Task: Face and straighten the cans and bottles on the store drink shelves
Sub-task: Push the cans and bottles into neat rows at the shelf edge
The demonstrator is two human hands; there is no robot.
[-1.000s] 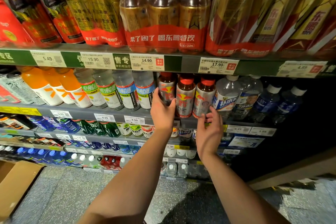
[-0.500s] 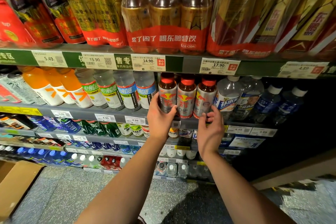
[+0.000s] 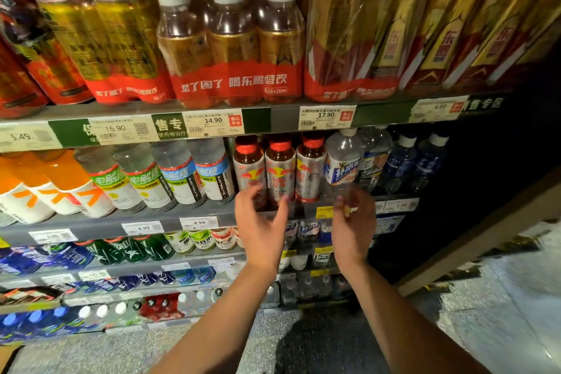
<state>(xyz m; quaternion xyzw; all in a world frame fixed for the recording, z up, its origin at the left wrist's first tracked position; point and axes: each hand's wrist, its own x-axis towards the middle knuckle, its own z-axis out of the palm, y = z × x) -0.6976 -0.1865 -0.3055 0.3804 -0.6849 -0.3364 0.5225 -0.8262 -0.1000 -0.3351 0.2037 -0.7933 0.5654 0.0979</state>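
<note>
Three silver bottles with red caps and a red bull label stand side by side on the second shelf: the left one point(image 3: 249, 170), the middle one point(image 3: 280, 171) and the right one point(image 3: 309, 173). My left hand point(image 3: 261, 225) hovers just below and in front of the left and middle bottles, fingers loosely spread, holding nothing. My right hand point(image 3: 353, 222) hangs in front of the shelf edge point(image 3: 194, 218) below a clear bottle with a blue label point(image 3: 344, 167), fingers relaxed and blurred, holding nothing.
Clear bottles with green and blue labels point(image 3: 179, 176) stand left of the red-capped ones, orange bottles point(image 3: 51, 188) farther left. Shrink-wrapped packs point(image 3: 233, 45) fill the shelf above. Lower shelves hold more bottles. A wooden beam point(image 3: 485, 228) slants at the right over grey floor.
My left hand has let go of the left red-capped bottle and dropped back off the shelf. My right hand has also drawn back. The camera has moved closer.
</note>
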